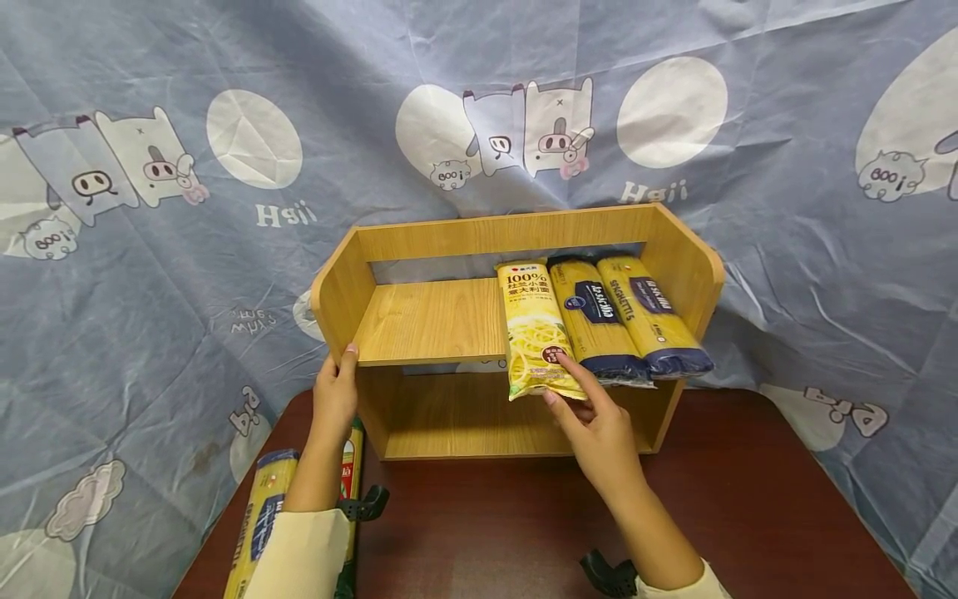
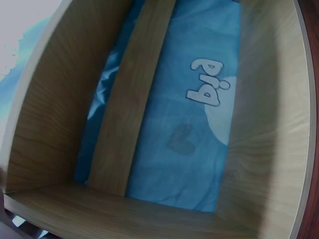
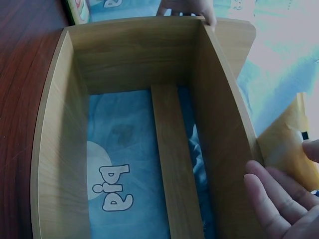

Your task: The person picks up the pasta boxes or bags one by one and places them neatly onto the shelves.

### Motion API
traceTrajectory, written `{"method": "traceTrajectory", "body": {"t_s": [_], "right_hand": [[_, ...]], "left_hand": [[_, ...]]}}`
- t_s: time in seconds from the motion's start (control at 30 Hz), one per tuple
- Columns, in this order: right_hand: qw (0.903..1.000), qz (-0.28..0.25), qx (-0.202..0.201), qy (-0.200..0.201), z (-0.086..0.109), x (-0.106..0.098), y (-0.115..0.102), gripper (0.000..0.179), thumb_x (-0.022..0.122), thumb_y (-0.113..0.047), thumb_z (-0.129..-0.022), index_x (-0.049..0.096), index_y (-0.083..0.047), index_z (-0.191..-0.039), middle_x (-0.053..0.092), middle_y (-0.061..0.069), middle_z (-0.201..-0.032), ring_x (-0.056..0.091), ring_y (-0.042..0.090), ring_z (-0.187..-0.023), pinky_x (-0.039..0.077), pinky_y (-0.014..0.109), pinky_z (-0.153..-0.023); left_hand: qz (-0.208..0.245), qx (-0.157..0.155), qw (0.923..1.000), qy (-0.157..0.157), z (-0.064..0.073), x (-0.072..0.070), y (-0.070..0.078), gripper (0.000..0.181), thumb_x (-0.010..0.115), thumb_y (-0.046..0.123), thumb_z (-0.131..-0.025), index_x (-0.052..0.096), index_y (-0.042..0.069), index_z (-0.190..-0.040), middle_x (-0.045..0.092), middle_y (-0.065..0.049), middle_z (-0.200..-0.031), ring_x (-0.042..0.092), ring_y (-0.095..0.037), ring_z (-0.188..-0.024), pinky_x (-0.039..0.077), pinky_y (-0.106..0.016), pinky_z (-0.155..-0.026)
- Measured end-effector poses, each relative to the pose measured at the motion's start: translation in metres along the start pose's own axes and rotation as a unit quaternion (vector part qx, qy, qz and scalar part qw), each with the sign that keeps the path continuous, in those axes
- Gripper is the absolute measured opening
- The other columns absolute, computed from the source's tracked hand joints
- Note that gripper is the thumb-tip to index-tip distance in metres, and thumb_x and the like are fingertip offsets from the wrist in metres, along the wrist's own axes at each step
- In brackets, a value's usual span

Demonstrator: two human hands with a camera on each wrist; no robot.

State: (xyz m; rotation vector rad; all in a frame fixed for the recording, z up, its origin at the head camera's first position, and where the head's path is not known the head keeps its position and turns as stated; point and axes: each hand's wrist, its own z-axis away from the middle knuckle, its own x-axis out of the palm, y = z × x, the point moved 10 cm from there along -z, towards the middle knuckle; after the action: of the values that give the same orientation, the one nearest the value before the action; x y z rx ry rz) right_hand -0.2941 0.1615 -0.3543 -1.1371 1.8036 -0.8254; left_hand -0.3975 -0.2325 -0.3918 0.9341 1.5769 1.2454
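A wooden two-tier shelf [image 1: 434, 320] stands on the table. My left hand [image 1: 334, 395] grips its left side, the thumb at the front edge of the upper board; in the right wrist view the left hand [image 3: 187, 7] shows beyond the side panel. My right hand [image 1: 602, 428] holds the front end of a yellow spaghetti pack [image 1: 533, 320], one finger on its face and other digits at its lower edge. This pack lies on the upper board, left of two blue-labelled spaghetti packs [image 1: 599, 316], its front end jutting past the board.
On the dark red table [image 1: 479, 532], a spaghetti pack [image 1: 262, 516] and a green-and-red pack [image 1: 348, 474] lie left of the shelf, partly behind my left arm. The lower tier [image 1: 464, 416] has an open back. A printed cloth [image 1: 337, 83] hangs behind.
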Motion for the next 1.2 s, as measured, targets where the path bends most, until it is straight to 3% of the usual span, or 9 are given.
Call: {"method": "traceTrajectory", "body": {"t_s": [0.1,0.2,0.4,0.5,0.7,0.83,0.97,1.1,1.2], "right_hand": [[0.9997,-0.017,-0.009,-0.015,0.004,-0.004,-0.002,0.054,0.066,-0.027,-0.099,0.047,-0.040,-0.148,0.077,0.007,-0.103,0.074,0.007,-0.080,0.062,0.028,-0.071],[0.9988,-0.033,-0.031,-0.018,0.009,-0.011,-0.006,0.053,0.064,-0.017,-0.100,0.049,-0.032,-0.149,0.078,0.008,-0.102,0.075,0.012,-0.076,0.062,0.029,-0.070],[0.9974,-0.007,-0.061,0.038,0.015,-0.041,-0.017,0.042,0.063,-0.009,-0.100,0.062,-0.023,-0.139,0.076,0.004,-0.090,0.066,0.011,-0.062,0.054,0.021,-0.058],[0.9948,0.005,-0.078,0.066,0.015,-0.058,-0.022,0.039,0.064,-0.005,-0.099,0.065,-0.019,-0.134,0.073,0.002,-0.087,0.063,0.009,-0.063,0.049,0.018,-0.057],[0.9890,-0.014,-0.129,0.070,0.010,-0.082,-0.035,0.030,0.060,0.004,-0.098,0.067,-0.003,-0.126,0.072,-0.002,-0.091,0.069,0.004,-0.076,0.056,0.014,-0.069],[0.9856,-0.045,-0.143,0.079,0.006,-0.097,-0.040,0.024,0.059,0.008,-0.097,0.068,0.007,-0.119,0.073,-0.005,-0.095,0.070,0.006,-0.082,0.057,0.015,-0.074],[0.9809,-0.107,-0.138,0.085,-0.002,-0.111,-0.041,0.023,0.057,0.009,-0.097,0.066,0.013,-0.118,0.075,-0.002,-0.099,0.070,0.010,-0.088,0.056,0.016,-0.079],[0.9782,-0.121,-0.134,0.103,-0.010,-0.126,-0.041,0.022,0.058,0.008,-0.097,0.066,0.014,-0.117,0.075,-0.001,-0.103,0.069,0.010,-0.095,0.054,0.015,-0.084],[0.9747,-0.113,-0.148,0.124,-0.015,-0.137,-0.043,0.023,0.059,0.008,-0.096,0.067,0.014,-0.117,0.074,-0.001,-0.108,0.067,0.010,-0.101,0.051,0.013,-0.084]], "left_hand": [[0.005,-0.005,0.9997,-0.023,0.007,-0.001,0.002,0.069,0.045,0.066,-0.099,0.038,0.029,-0.156,0.047,-0.017,-0.153,0.045,-0.039,-0.138,0.035,-0.058,-0.116],[0.003,-0.005,0.9987,-0.050,0.017,-0.004,0.003,0.068,0.044,0.064,-0.100,0.029,0.034,-0.160,0.040,-0.014,-0.159,0.040,-0.039,-0.144,0.032,-0.059,-0.118],[-0.002,-0.010,0.9976,-0.068,0.040,-0.016,0.000,0.065,0.041,0.055,-0.105,0.019,0.033,-0.162,0.025,-0.005,-0.168,0.031,-0.033,-0.152,0.031,-0.055,-0.121],[-0.008,-0.011,0.9976,-0.067,0.049,-0.021,-0.003,0.064,0.044,0.050,-0.106,0.021,0.030,-0.162,0.028,-0.007,-0.167,0.035,-0.032,-0.150,0.034,-0.053,-0.120],[-0.020,-0.008,0.9981,-0.058,0.067,-0.035,-0.007,0.054,0.045,0.039,-0.108,0.031,0.027,-0.159,0.043,-0.006,-0.158,0.044,-0.024,-0.142,0.041,-0.045,-0.115],[-0.025,-0.002,0.9985,-0.048,0.076,-0.044,-0.010,0.049,0.043,0.036,-0.109,0.036,0.025,-0.156,0.048,-0.004,-0.152,0.049,-0.007,-0.131,0.048,-0.023,-0.104],[-0.025,-0.003,0.9986,-0.047,0.085,-0.051,-0.017,0.049,0.044,0.035,-0.109,0.036,0.023,-0.156,0.047,-0.004,-0.150,0.048,-0.005,-0.128,0.044,-0.004,-0.092],[-0.033,-0.014,0.9979,-0.054,0.091,-0.057,-0.028,0.051,0.043,0.036,-0.109,0.033,0.023,-0.157,0.046,-0.004,-0.151,0.046,-0.009,-0.132,0.043,-0.003,-0.093],[-0.037,-0.027,0.9971,-0.060,0.094,-0.061,-0.036,0.050,0.041,0.036,-0.110,0.032,0.023,-0.157,0.045,-0.005,-0.152,0.048,-0.003,-0.127,0.044,-0.005,-0.094]]}}
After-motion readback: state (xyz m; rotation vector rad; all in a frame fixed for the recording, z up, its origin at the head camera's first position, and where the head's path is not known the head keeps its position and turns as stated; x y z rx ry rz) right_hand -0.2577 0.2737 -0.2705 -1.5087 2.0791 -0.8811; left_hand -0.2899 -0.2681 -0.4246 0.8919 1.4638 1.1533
